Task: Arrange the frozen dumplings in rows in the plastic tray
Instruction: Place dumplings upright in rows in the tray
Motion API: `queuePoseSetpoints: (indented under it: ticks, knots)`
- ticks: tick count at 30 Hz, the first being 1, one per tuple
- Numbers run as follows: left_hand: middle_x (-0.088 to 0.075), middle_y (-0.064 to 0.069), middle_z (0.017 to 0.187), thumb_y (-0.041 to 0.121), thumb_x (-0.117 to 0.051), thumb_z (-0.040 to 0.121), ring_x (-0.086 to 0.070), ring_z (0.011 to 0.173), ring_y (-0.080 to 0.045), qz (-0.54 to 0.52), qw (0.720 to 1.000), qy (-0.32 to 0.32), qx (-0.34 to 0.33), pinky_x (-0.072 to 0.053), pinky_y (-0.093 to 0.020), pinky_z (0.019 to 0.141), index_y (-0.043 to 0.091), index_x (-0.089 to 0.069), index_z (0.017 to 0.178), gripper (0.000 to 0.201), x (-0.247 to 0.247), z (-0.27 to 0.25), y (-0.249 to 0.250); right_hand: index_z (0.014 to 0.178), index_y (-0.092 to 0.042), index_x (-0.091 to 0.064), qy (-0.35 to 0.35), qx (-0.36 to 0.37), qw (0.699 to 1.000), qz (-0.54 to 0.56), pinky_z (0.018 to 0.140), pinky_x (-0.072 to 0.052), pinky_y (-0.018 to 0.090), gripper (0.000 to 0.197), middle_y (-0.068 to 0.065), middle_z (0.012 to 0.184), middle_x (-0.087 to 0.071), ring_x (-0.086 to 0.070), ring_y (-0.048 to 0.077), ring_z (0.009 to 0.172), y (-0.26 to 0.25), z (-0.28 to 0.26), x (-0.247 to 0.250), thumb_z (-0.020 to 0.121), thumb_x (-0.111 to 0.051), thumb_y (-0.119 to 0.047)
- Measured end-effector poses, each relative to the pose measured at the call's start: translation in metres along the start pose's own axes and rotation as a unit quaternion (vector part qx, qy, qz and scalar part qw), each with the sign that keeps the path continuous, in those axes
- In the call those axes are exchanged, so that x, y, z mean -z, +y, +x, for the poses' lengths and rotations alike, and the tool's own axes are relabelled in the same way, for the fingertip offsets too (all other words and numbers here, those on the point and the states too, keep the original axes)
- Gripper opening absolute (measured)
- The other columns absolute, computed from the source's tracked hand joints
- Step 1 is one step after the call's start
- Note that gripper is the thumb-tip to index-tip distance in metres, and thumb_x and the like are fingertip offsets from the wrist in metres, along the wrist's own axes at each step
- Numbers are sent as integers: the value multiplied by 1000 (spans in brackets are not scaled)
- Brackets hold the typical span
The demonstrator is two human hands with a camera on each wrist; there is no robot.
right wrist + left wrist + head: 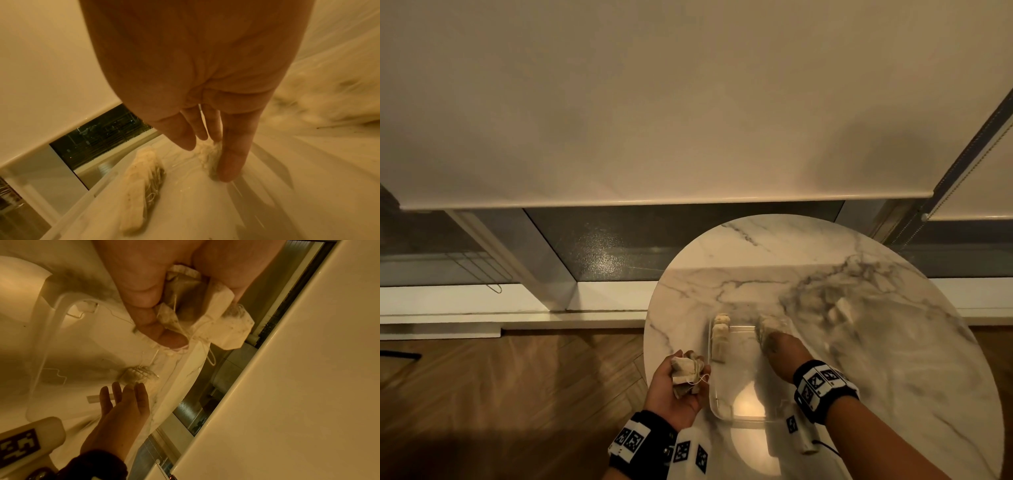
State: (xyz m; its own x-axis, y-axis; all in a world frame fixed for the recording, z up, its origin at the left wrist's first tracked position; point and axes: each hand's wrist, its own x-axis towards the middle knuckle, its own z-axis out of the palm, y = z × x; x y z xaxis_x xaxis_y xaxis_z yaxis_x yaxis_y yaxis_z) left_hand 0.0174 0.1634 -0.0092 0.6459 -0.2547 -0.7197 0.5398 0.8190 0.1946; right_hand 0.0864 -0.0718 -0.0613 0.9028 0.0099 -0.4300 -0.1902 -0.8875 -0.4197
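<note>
A clear plastic tray (722, 413) lies on the round marble table (756, 260). A short row of pale, pouch-like dumplings (720, 337) stands along its left side, also in the right wrist view (144, 178). My left hand (688, 373) hovers palm up beside the tray's left rim. It grips a bunch of dumplings (226, 324) with thin strings hanging off. My right hand (777, 346) reaches into the tray's far right corner. Its straight fingers (232, 162) touch one dumpling (209, 154) standing there.
More loose dumplings (840, 310) lie blurred on the table to the right of the tray. The table's left edge runs just under my left hand, with wooden floor (517, 377) beyond it. A window with a lowered blind (688, 102) stands behind.
</note>
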Motion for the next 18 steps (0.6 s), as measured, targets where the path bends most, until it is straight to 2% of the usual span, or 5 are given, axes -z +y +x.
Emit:
queuePoseSetpoints:
  ticks: [6, 9, 13, 15, 18]
  knots:
    - [-62, -11, 84, 27, -57, 86, -63, 72, -26, 4, 1000, -13, -7, -53, -28, 51, 8, -63, 85, 21, 2, -1, 1, 117, -19, -66, 46, 24, 994, 99, 83, -47, 23, 25, 0, 113, -67, -64, 17, 98, -22, -32, 10, 92, -59, -19]
    - [-61, -11, 86, 28, -56, 89, -62, 75, -26, 6, 1000, -23, -14, -53, -30, 57, 8, -62, 89, 21, 3, 5, 1, 101, -29, -69, 25, 130, 977, 167, 75, -53, 20, 12, -13, 94, -68, -64, 4, 81, -51, -63, 19, 90, -67, -29]
    - [-62, -11, 85, 31, -55, 89, -62, 72, -25, 23, 999, -31, -18, -52, -31, 57, 10, -60, 92, 22, -3, 10, -1, 87, -30, -72, -1, 245, 945, 219, 67, -50, 17, 10, -11, 85, -69, -63, 9, 77, -82, -89, 26, 81, -76, -37]
    - [-66, -12, 89, 33, -57, 88, -63, 79, -24, 44, 999, -19, -21, -50, -32, 66, 12, -62, 100, 25, -4, 12, -3, 93, -32, -71, 22, 266, 938, 220, 66, -47, 16, 21, -11, 86, -66, -60, 10, 79, -90, -93, 24, 78, -77, -45]
    - [-66, -17, 113, 36, -56, 92, -60, 113, -30, 70, 997, -9, -26, -45, -42, 93, 8, -62, 123, 42, -4, 14, -7, 103, -35, -68, 65, 264, 938, 214, 70, -48, 18, 30, -14, 89, -61, -57, 8, 81, -97, -91, 19, 79, -71, -54]
